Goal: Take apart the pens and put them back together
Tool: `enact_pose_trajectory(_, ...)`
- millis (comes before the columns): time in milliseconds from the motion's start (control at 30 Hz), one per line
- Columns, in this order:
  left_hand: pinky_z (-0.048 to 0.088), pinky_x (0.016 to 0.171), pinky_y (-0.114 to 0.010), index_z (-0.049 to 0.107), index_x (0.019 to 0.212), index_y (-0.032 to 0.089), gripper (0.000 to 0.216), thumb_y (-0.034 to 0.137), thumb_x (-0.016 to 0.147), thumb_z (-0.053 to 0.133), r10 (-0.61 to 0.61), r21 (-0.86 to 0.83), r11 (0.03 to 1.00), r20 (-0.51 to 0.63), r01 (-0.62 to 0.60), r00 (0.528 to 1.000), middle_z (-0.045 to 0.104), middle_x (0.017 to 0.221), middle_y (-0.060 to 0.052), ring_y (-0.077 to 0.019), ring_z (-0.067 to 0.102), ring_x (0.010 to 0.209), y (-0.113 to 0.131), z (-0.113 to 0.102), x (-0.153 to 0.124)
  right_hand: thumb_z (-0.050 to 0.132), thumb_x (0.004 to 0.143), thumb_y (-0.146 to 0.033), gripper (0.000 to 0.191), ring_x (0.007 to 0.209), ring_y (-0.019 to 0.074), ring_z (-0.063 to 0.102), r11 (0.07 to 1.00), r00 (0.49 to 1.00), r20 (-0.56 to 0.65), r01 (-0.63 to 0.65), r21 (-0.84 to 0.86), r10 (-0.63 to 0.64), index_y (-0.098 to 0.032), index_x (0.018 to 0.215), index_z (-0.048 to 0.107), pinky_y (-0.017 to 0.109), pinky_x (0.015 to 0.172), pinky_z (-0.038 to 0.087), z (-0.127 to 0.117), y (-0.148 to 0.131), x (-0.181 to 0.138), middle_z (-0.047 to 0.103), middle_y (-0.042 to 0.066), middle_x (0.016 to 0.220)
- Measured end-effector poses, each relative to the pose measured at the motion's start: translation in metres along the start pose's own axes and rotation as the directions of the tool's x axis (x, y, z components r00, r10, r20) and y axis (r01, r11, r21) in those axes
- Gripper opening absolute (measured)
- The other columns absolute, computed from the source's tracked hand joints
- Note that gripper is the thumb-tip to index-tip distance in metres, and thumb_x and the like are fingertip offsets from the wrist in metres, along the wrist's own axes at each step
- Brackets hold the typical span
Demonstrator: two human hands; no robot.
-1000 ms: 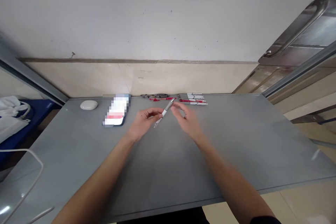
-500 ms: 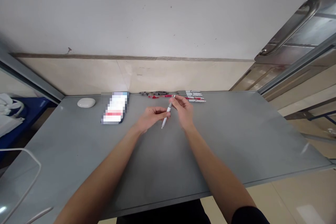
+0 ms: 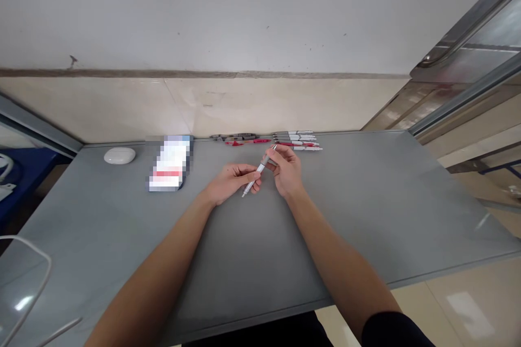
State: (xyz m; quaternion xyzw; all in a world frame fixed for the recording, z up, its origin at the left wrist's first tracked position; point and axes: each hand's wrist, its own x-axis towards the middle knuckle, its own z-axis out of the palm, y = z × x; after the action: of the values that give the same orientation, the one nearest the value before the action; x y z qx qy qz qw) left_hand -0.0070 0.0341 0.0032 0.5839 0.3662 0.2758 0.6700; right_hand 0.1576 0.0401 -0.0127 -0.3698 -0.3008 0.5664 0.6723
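A white pen with a grey grip (image 3: 255,178) is held slantwise between both hands over the middle of the table, its grey, metal-tipped end up and to the right. My left hand (image 3: 233,181) pinches the white barrel between thumb and fingers. Closed around the grey upper end is my right hand (image 3: 287,169), its fingertips near the metal tip. Just beyond the hands lie several white and grey pens (image 3: 301,137) in a row. Left of them are red pen parts (image 3: 248,142) and dark pens (image 3: 234,136) along the back edge.
A phone with a blurred screen (image 3: 170,164) lies at the back left of the grey table (image 3: 366,195). Beside it sits a white rounded case (image 3: 119,155). White cables (image 3: 48,265) cross the front left corner. A wall (image 3: 228,103) borders the table's far edge.
The pen has turned to a flatter slant, its lower end shifting left. Both hands keep their hold on it. The camera view has shifted slightly.
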Motion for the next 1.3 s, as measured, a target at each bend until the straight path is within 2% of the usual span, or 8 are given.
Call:
enact_pose_trajectory(333, 0.047, 0.063, -0.027, 0.067, 0.083, 0.014, 0.031, 0.045, 0.085, 0.061, 0.031, 0.004, 1.0, 0.061, -0.031, 0.998, 0.063, 0.075, -0.005, -0.014, 0.059, 0.068, -0.003, -0.001, 0.0, 0.082, 0.06, -0.028, 0.02, 0.067, 0.0117, 0.065, 1.0, 0.999, -0.034, 0.009, 0.027, -0.008, -0.022, 0.075, 0.07, 0.031, 0.067, 0.059, 0.0, 0.0, -0.005, 0.069, -0.003, 0.075)
enact_pose_trajectory(467, 0.049, 0.065, -0.029, 0.067, 0.087, 0.014, 0.031, 0.045, 0.082, 0.065, 0.005, -0.058, 0.998, 0.07, -0.001, 0.998, 0.063, 0.076, -0.005, -0.0149, 0.06, 0.069, -0.005, 0.0, -0.001, 0.083, 0.058, -0.028, 0.021, 0.067, 0.0122, 0.066, 1.0, 0.999, -0.043, 0.007, 0.02, -0.006, -0.023, 0.073, 0.07, 0.031, 0.066, 0.059, 0.0, -0.001, -0.006, 0.07, -0.003, 0.079)
enact_pose_trajectory(633, 0.05, 0.067, -0.03, 0.068, 0.093, 0.015, 0.031, 0.043, 0.081, 0.068, -0.043, -0.153, 0.987, 0.083, 0.055, 0.996, 0.064, 0.076, -0.004, -0.014, 0.061, 0.068, -0.004, 0.004, -0.002, 0.081, 0.061, -0.031, 0.02, 0.066, 0.0122, 0.065, 1.0, 1.0, 0.006, -0.001, -0.007, 0.002, -0.023, 0.076, 0.07, 0.03, 0.064, 0.058, 0.0, -0.002, -0.006, 0.07, -0.002, 0.076)
enact_pose_trajectory(733, 0.05, 0.068, -0.029, 0.071, 0.089, 0.014, 0.03, 0.043, 0.079, 0.069, -0.035, -0.179, 0.983, 0.013, 0.036, 0.999, 0.067, 0.081, -0.006, -0.0134, 0.061, 0.068, -0.006, 0.007, 0.0, 0.08, 0.062, -0.032, 0.023, 0.066, 0.0117, 0.064, 1.0, 1.0, -0.004, 0.02, -0.018, -0.02, -0.023, 0.08, 0.068, 0.03, 0.065, 0.057, 0.001, -0.001, -0.004, 0.068, -0.003, 0.075)
enact_pose_trajectory(867, 0.05, 0.069, -0.029, 0.073, 0.093, 0.015, 0.03, 0.04, 0.076, 0.073, 0.042, -0.163, 0.985, -0.14, -0.065, 0.989, 0.069, 0.087, -0.007, -0.0122, 0.059, 0.069, -0.013, 0.009, 0.004, 0.08, 0.062, -0.031, 0.024, 0.066, 0.0098, 0.061, 0.998, 0.997, -0.049, 0.06, 0.004, -0.06, -0.023, 0.077, 0.064, 0.028, 0.066, 0.056, 0.001, -0.001, -0.002, 0.064, -0.005, 0.074)
enact_pose_trajectory(967, 0.049, 0.07, -0.029, 0.073, 0.092, 0.015, 0.029, 0.037, 0.073, 0.075, 0.086, -0.087, 0.991, -0.167, -0.102, 0.982, 0.068, 0.081, -0.005, -0.0124, 0.058, 0.069, -0.018, 0.009, 0.005, 0.081, 0.061, -0.03, 0.023, 0.066, 0.0091, 0.06, 0.997, 0.997, -0.046, 0.07, 0.027, -0.069, -0.024, 0.075, 0.064, 0.027, 0.065, 0.056, 0.001, -0.001, -0.002, 0.063, -0.006, 0.074)
enact_pose_trajectory(1133, 0.051, 0.072, -0.031, 0.072, 0.089, 0.015, 0.03, 0.042, 0.079, 0.069, 0.097, -0.01, 0.995, -0.117, -0.099, 0.988, 0.068, 0.079, -0.006, -0.0144, 0.06, 0.07, -0.017, 0.009, 0.002, 0.081, 0.059, -0.03, 0.024, 0.067, 0.0108, 0.062, 0.999, 0.998, -0.059, 0.031, 0.014, -0.03, -0.024, 0.077, 0.067, 0.03, 0.068, 0.057, -0.001, 0.0, -0.003, 0.067, -0.004, 0.079)
enact_pose_trajectory(1300, 0.051, 0.073, -0.031, 0.071, 0.087, 0.014, 0.033, 0.046, 0.082, 0.064, 0.036, -0.086, 0.996, 0.013, -0.035, 0.999, 0.068, 0.081, -0.007, -0.015, 0.062, 0.071, -0.007, 0.008, -0.003, 0.08, 0.062, -0.031, 0.023, 0.068, 0.0112, 0.064, 1.0, 1.0, -0.01, -0.014, 0.028, 0.014, -0.024, 0.082, 0.069, 0.03, 0.068, 0.057, -0.002, 0.0, -0.004, 0.068, -0.003, 0.079)
